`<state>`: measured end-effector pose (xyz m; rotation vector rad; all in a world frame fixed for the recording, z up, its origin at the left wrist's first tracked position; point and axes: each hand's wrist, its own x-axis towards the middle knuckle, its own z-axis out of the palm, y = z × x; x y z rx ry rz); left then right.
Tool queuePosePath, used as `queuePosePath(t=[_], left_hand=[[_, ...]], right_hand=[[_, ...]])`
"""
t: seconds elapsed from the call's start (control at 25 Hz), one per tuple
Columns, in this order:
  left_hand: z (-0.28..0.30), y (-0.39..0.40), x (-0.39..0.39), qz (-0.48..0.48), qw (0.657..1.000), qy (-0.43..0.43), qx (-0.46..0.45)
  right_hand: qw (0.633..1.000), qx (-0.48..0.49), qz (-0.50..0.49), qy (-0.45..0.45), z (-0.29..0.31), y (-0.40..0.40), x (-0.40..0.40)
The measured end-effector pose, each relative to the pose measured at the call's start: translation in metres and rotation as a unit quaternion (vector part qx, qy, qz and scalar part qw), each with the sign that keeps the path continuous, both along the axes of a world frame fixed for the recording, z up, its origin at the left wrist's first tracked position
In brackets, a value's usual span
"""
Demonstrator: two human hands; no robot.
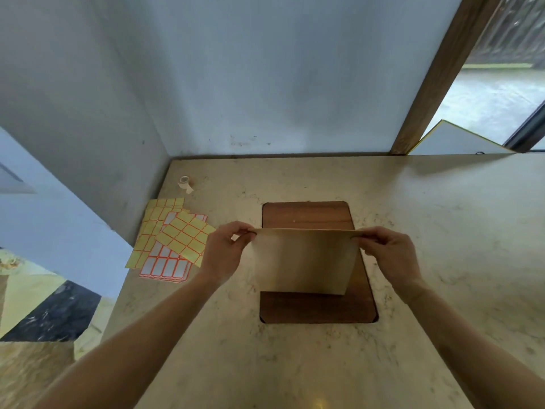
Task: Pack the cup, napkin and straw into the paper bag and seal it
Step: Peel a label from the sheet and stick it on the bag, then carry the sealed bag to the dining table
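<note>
I hold the flat brown paper bag (305,261) upright in front of me, above the dark rectangular wooden board (318,308) that lies on the beige marble-like counter (442,231). My left hand (225,250) pinches the top left corner of the bag between the thumb and the other fingers, and my right hand (390,252) pinches the top right corner in the same way. The top edge of the bag is stretched straight between my two hands, and its lower edge hangs over the board; I cannot tell if it touches the wood. To the left of my left hand, sheets of yellow and white sticker labels with orange borders (169,240) lie in a loose pile on the counter. Further back, near the wall corner, stands a small roll of pale tape (185,183).
</note>
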<state>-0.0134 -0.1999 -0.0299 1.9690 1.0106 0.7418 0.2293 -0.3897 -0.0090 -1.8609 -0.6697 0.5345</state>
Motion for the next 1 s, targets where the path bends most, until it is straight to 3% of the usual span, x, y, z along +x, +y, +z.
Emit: queuePosePath(t=[0.32, 0.56, 1.0], left_hand=[[0.057, -0.021, -0.015, 0.049, 0.998, -0.039, 0.028], [0.103, -0.060, -0.051, 0.159, 0.981, -0.114, 0.013], [0.159, -0.150, -0.212, 0.366, 0.920, -0.107, 0.087]], right_hand=[[0.991, 0.091, 0.099, 0.009, 0.057, 0.006, 0.011], [0.963, 0.152, 0.221, 0.006, 0.107, 0.020, -0.005], [0.891, 0.184, 0.414, -0.036, 0.156, 0.069, -0.142]])
